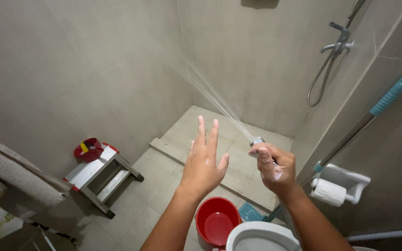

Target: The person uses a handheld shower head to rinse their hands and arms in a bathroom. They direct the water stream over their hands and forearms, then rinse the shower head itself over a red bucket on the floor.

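Tiled shower behind, right hand [275, 169] grips chrome sprayer [257, 141] jetting water.

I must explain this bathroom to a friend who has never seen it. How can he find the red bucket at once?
Start at the white toilet bowl at the bottom of the view. Just left of its rim, on the tiled floor, stands the red bucket, below the open left hand. It is round, open and larger than the red item on the metal step stool.

Glossy red plastic bucket [217, 221], shiny metal sprayer [257, 141], matt grey wall tiles [94, 69].
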